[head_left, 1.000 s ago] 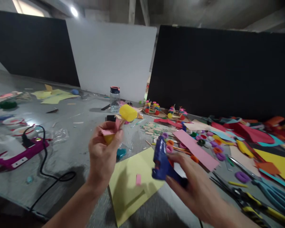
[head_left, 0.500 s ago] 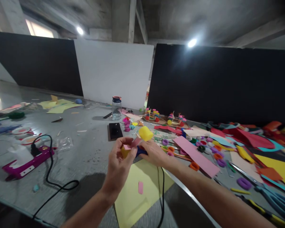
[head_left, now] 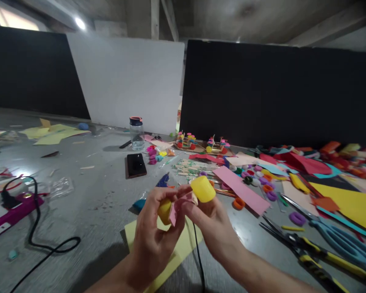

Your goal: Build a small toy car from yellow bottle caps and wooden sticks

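Observation:
Both hands meet low in the middle of the view over a small craft piece. My left hand (head_left: pixel 154 236) is closed round a yellow cap (head_left: pixel 164 211) with a folded pink paper strip (head_left: pixel 183 201) attached. My right hand (head_left: pixel 210 228) pinches the same piece at the other end, where a second yellow cap (head_left: pixel 203 189) sticks up above the fingers. The blue glue gun (head_left: pixel 163 181) lies on the table just behind the hands. Its black cord (head_left: pixel 198 260) runs down between my forearms. A yellow paper sheet (head_left: pixel 173 254) lies under the hands.
A black phone (head_left: pixel 136 165) and a glass jar (head_left: pixel 137 133) stand behind. Coloured rings, wooden sticks and paper scraps, with a pink strip (head_left: pixel 240 189), cover the right side. Scissors (head_left: pixel 338 240) and pliers (head_left: pixel 305 248) lie at right. A magenta power strip (head_left: pixel 9 209) with cable sits at left.
My right hand has put down the blue glue gun and come over to the yellow-capped piece. Both hands now hold it, nearer to me, with the second cap raised.

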`<state>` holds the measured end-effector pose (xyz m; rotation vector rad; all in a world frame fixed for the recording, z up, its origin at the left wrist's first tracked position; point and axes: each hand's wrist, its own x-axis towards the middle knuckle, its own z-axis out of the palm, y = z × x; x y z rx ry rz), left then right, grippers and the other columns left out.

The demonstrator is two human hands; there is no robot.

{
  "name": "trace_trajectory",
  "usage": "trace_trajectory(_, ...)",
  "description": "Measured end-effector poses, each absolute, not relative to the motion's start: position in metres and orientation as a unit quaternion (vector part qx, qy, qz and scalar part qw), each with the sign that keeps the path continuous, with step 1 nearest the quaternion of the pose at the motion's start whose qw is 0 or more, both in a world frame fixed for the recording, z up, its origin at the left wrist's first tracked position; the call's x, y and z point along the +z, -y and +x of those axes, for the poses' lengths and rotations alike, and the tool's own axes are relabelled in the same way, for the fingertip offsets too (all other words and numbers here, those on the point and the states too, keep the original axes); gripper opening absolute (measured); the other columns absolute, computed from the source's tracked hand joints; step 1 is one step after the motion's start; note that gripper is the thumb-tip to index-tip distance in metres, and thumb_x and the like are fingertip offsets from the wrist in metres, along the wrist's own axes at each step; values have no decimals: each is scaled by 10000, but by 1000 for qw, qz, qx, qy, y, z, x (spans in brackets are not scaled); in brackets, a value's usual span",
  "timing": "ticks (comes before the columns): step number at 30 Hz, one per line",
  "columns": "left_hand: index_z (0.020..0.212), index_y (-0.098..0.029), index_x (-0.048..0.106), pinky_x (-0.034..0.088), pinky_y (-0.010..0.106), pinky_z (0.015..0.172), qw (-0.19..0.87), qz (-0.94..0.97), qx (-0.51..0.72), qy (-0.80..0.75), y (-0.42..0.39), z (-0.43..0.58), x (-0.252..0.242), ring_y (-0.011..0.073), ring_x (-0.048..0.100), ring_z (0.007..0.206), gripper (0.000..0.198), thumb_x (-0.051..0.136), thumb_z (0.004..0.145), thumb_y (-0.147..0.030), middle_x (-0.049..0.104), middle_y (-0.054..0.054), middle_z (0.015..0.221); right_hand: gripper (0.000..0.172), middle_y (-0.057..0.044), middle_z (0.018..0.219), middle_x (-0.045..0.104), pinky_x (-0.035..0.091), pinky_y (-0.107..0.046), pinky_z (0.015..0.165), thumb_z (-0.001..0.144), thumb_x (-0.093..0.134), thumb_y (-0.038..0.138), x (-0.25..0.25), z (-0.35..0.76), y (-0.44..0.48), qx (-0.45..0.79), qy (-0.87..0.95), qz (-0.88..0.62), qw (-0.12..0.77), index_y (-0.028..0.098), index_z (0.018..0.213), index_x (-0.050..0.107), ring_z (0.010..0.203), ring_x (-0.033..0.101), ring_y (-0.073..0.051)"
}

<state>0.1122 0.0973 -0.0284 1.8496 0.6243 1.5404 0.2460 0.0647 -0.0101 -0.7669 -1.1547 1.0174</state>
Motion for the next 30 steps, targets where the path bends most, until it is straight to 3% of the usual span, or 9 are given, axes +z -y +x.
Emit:
trace_trajectory(5, 1217, -308, 540, 497, 269, 945, 277, 724, 588, -232, -95, 116, -31, 142, 608, 1040, 379, 595, 917, -84, 619, 2, 1149, 236, -41, 1023, 715, 552, -400, 925, 903, 716, 392, -20, 235, -67, 495, 440, -301, 686, 231, 1063, 650, 971, 697, -223)
trace_trajectory(12, 1260, -303, 515, 471, 319, 952, 246, 745, 577, -227, -96, 112, -36, 177, 577, 1088, 457, 576, 892, -39, 611, 9, 1186, 215, -18, 1006, 696, 542, -372, 925, 911, 709, 375, -24, 227, -61, 527, 398, -288, 693, 249, 1078, 659, 935, 673, -195)
trace_trajectory(24, 1245, -274, 538, 477, 265, 939, 206, 750, 580, -240, -98, 115, -35, 148, 580, 1023, 451, 625, 866, -45, 611, 1, 1133, 117, -24, 997, 699, 523, -312, 871, 964, 658, 262, -28, 226, -62, 538, 364, -265, 712, 233, 1072, 694, 918, 653, -168)
trace_trajectory(30, 1224, -317, 528, 532, 281, 887, 328, 694, 563, -306, -98, 114, -38, 158, 638, 1003, 390, 661, 897, -149, 598, 3, 1131, 140, -31, 1082, 682, 513, -325, 897, 959, 662, 259, -31, 239, -58, 540, 409, -266, 686, 248, 1097, 680, 984, 635, -177)
